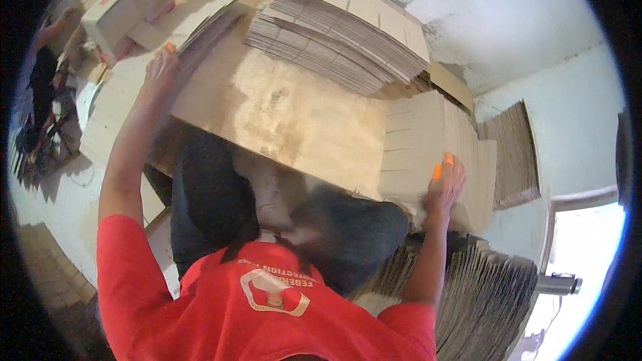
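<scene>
My left hand (160,70) reaches far out to the left and grips the near edge of a pile of flat cardboard sheets (200,17); an orange cover shows on one fingertip. My right hand (445,184), also with orange fingertip covers, lies over the lower edge of a flattened tan carton (421,137) at the right end of the wooden table (281,110), its thumb hidden underneath. The right hand is slightly blurred. My red shirt and dark trousers fill the lower middle.
A tall stack of flattened cartons (341,27) sits at the table's far side. More stacks stand at the right (515,154) and lower right (481,294). An assembled carton (127,0) lies at the top left. A person (40,73) works at the left edge.
</scene>
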A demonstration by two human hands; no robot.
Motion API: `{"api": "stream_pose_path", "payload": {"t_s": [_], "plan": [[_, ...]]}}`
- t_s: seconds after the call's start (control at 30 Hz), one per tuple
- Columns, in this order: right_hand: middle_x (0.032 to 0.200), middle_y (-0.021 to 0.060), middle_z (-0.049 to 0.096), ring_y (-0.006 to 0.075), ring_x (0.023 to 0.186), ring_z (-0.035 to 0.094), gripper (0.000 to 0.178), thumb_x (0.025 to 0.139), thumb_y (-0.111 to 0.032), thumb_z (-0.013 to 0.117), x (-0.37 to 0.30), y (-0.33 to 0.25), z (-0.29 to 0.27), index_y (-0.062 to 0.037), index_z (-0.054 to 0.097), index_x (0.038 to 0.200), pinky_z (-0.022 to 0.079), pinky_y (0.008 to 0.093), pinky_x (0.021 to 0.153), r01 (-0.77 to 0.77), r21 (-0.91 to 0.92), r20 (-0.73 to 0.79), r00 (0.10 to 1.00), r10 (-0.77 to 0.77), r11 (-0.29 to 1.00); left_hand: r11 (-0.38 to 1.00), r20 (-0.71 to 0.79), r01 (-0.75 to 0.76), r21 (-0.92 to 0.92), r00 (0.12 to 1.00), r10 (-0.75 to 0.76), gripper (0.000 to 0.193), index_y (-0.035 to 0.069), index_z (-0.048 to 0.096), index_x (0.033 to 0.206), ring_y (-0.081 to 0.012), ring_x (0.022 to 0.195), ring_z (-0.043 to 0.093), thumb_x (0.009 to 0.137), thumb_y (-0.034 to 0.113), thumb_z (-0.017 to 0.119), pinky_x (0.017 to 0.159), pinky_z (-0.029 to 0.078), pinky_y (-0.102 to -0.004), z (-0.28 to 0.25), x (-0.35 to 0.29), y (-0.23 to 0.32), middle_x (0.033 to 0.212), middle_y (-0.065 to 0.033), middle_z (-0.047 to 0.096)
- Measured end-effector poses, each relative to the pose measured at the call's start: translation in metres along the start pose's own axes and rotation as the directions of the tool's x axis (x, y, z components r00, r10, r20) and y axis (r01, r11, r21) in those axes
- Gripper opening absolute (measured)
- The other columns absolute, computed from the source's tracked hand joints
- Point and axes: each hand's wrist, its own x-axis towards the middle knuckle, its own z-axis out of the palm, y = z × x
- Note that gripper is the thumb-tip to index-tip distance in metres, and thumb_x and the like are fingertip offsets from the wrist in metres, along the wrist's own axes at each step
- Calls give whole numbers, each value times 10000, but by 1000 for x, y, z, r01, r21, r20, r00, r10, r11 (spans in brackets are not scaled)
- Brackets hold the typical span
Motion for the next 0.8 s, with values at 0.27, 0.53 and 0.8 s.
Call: {"api": "stream_pose_path", "payload": {"t_s": [0.27,0.53,0.8], "plan": [[1028,185,604,360,983,572,347,867,-197,625,-9,54,48,-31,566,1166,480,468,808,-195,-52,83,976,199,979,991,-47,-135,-12,990,135,449,-2,500,1290,-387,1051,589,874,145,583,808,507,-465,12,-11,10,1171,-234,587],[948,204,647,400,898,627,304,817,-171,689,17,57,89,-30,583,1064,500,492,765,-344,-107,420,835,356,933,953,-60,-111,-280,993,98,301,47,609,1117,-382,816,656,857,194,638,673,504,-479,-74,-28,66,882,-205,667],[917,199,675,397,889,648,184,810,-184,703,24,74,89,-46,614,893,495,495,748,-555,157,346,805,481,817,929,177,-59,-365,975,132,363,86,670,1130,-376,845,671,811,248,732,711,534,-455,-60,-78,94,944,-188,696]]}}
